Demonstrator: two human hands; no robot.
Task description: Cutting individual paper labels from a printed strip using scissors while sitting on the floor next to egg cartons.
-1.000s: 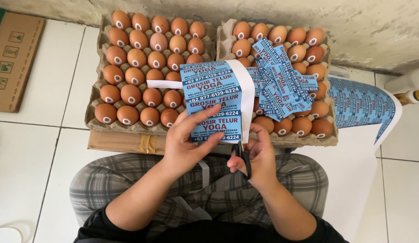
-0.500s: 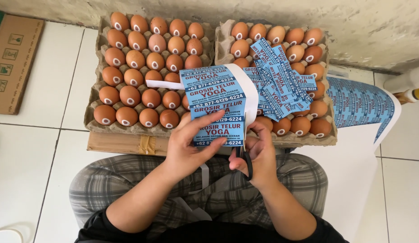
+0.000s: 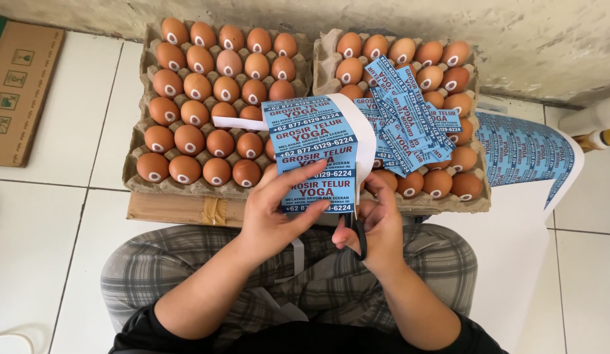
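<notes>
Blue label sheet (image 3: 318, 154) under scissors (image 3: 358, 233)
Left hand (image 3: 278, 213) fingers pinch the sheet; right hand (image 3: 377, 226) fingers grip scissors, near egg trays (image 3: 137, 172).

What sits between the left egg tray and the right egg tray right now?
In the head view, the blue label strip, held up by the left hand, covers the gap between the left egg tray and the right egg tray. Scissors are in the right hand.
</notes>
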